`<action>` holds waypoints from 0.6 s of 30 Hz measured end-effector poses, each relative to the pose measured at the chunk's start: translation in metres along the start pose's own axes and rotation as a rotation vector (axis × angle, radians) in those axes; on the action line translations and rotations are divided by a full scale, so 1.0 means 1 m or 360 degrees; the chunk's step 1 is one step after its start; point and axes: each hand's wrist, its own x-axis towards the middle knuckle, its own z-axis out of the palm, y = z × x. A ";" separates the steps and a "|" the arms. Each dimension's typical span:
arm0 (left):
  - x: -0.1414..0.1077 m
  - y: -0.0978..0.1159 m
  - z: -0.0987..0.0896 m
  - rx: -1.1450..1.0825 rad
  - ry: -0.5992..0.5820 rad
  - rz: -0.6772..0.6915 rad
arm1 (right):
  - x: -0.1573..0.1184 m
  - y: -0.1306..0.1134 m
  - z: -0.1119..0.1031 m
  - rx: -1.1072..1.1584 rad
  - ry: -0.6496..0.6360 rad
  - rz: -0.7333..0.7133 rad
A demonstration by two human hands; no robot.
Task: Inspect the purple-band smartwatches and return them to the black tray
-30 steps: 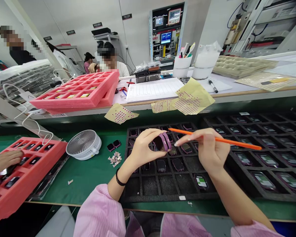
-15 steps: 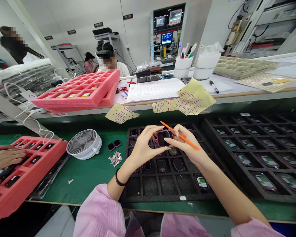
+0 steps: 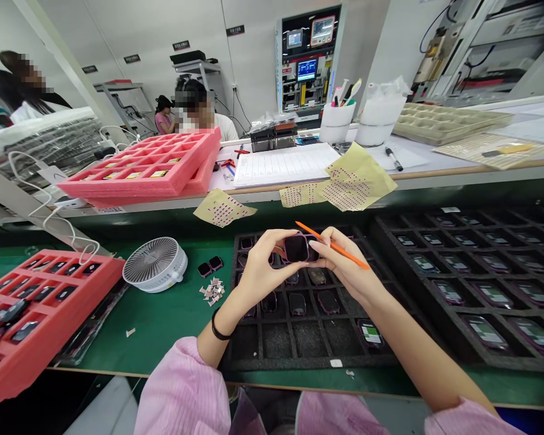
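Observation:
A small purple-framed smartwatch body [image 3: 295, 248] with a dark square screen is held above a black foam tray [image 3: 294, 363]. My left hand [image 3: 268, 260] grips its left side and edges between thumb and fingers. Across my right hand [image 3: 342, 257] lies a slim orange pointed stick [image 3: 333, 246], held in the grip with its tip up to the left. The right thumb and fingertips are also at the watch body's right edge, where another dark part shows, partly hidden. Below, several similar watch bodies [image 3: 298, 304] sit in the tray's compartments.
Left of the tray are a small pile of tabs [image 3: 213, 292], two dark watch parts [image 3: 210, 266] and a white fan [image 3: 155, 264]. A pink foam tray [image 3: 90, 296] stands farther left. Another black tray [image 3: 435, 323] lies right; a shelf edge [image 3: 263, 192] runs behind.
The watch body has turned so its screen faces me more, and my right thumb has shifted off its face to the right. Another person's hands have left the pink tray.

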 end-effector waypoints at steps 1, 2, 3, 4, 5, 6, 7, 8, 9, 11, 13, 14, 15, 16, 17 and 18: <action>0.000 -0.001 -0.001 -0.0018 0.0029 -0.0032 | 0.000 0.000 -0.001 0.0015 0.0009 -0.0010; 0.000 -0.002 -0.002 -0.0033 0.0056 -0.0066 | 0.000 0.001 -0.002 0.0023 0.0019 -0.0028; 0.000 -0.003 -0.002 -0.0044 0.0076 -0.0098 | 0.000 0.001 -0.002 0.0028 0.0029 -0.0045; 0.000 -0.004 -0.003 -0.0050 0.0093 -0.0125 | 0.000 0.002 -0.003 0.0032 0.0035 -0.0058; 0.000 -0.005 -0.004 -0.0053 0.0103 -0.0145 | 0.000 0.002 -0.003 0.0032 0.0036 -0.0064; 0.000 -0.006 -0.004 -0.0056 0.0111 -0.0160 | 0.000 0.001 -0.003 0.0028 0.0038 -0.0066; 0.001 -0.007 -0.004 -0.0061 0.0116 -0.0171 | 0.000 0.001 -0.002 0.0016 0.0040 -0.0065; 0.001 -0.007 -0.004 -0.0063 0.0119 -0.0179 | 0.000 0.000 -0.001 -0.0001 0.0041 -0.0064; 0.001 -0.007 -0.004 -0.0063 0.0120 -0.0184 | 0.000 -0.001 0.000 -0.0021 0.0039 -0.0066; 0.001 -0.005 -0.005 -0.0048 0.0116 -0.0184 | -0.001 -0.003 -0.001 -0.0075 0.0035 -0.0093; -0.005 -0.002 -0.008 -0.0009 0.0098 -0.0175 | -0.003 -0.001 -0.007 -0.0203 0.0068 -0.0158; -0.010 -0.001 -0.011 0.0018 0.0074 -0.0175 | -0.006 0.001 -0.014 -0.0322 0.0115 -0.0204; -0.018 -0.001 -0.015 0.0052 0.0038 -0.0183 | -0.009 0.005 -0.023 -0.0478 0.0180 -0.0252; -0.028 -0.001 -0.019 0.0094 -0.0017 -0.0200 | -0.012 0.010 -0.034 -0.0669 0.0258 -0.0294; -0.039 -0.001 -0.024 0.0141 -0.0084 -0.0227 | -0.017 0.017 -0.047 -0.0868 0.0332 -0.0324; -0.052 -0.003 -0.028 0.0192 -0.0160 -0.0260 | -0.022 0.025 -0.060 -0.1061 0.0389 -0.0328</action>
